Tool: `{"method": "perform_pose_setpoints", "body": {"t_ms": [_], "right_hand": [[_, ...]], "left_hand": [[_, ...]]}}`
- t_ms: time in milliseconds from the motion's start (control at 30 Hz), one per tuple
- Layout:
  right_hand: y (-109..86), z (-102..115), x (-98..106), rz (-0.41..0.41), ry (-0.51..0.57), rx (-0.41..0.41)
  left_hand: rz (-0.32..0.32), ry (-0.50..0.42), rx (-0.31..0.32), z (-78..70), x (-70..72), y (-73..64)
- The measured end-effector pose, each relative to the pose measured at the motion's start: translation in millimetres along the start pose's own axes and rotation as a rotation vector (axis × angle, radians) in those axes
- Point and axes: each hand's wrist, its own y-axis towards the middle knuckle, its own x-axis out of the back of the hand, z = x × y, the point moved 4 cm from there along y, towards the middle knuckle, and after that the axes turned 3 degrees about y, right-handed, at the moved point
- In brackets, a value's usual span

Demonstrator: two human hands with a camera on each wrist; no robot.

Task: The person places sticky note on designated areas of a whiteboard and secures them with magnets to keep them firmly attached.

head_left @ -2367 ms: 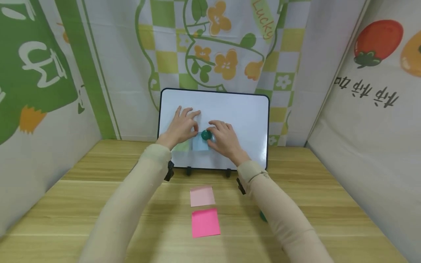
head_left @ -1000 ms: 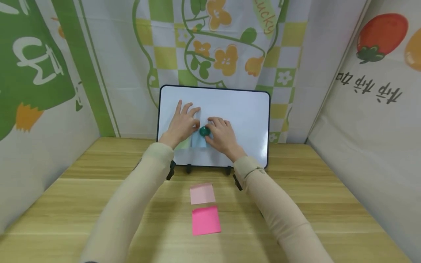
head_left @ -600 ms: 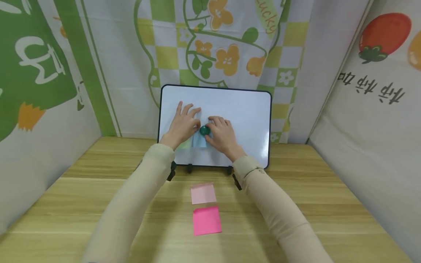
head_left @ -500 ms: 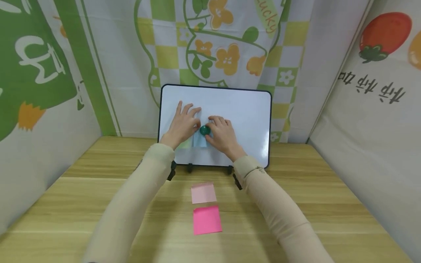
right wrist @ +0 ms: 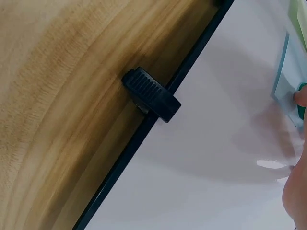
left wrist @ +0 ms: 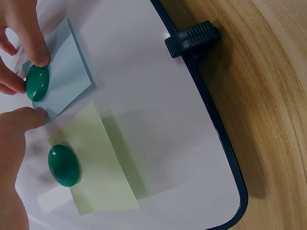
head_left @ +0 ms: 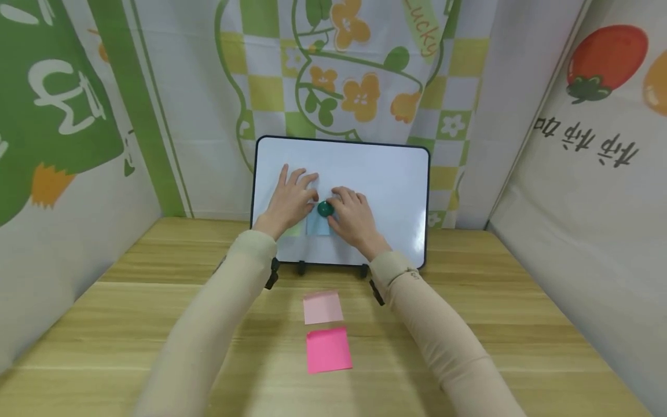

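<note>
A whiteboard [head_left: 385, 179] with a dark rim stands upright on the table. My right hand [head_left: 354, 217] pinches a round green magnet [left wrist: 37, 85] at the upper edge of a light blue sticky note [left wrist: 69, 72] on the board. On the left, my left hand [head_left: 289, 200] has its fingers spread over the board; its thumb tip touches a corner of the blue note in the left wrist view. A pale green sticky note [left wrist: 103, 172] sits beside the blue one under a second green magnet [left wrist: 64, 165]. In the head view the left hand mostly covers that note.
Two sticky notes lie on the wooden table in front of the board: a pale pink one [head_left: 323, 308] and a bright pink one [head_left: 329, 351]. Black clip feet [right wrist: 151, 94] hold the board's lower edge. A patterned curtain [head_left: 359, 98] hangs behind.
The left thumb and index finger have come slightly apart beside the magnet. The right hand stays on the magnet. Another green magnet on the table, seen earliest, is now hidden by the right sleeve.
</note>
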Motion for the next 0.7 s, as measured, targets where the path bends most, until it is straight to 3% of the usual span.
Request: {"method": "perform_pose_setpoints", "body": {"t_ms": [400,700], "right_hand": [[-7.0,1.9,-2.3,0.012,0.065,0.001],[-14.6,0.2,-3.6,0.019,0.075,0.01]], "left_hand": [[0.024,-0.037,0.012,0.8,0.8,-7.8],[0.015,-0.045,-0.015,-2.1,-3.0,-14.6]]}}
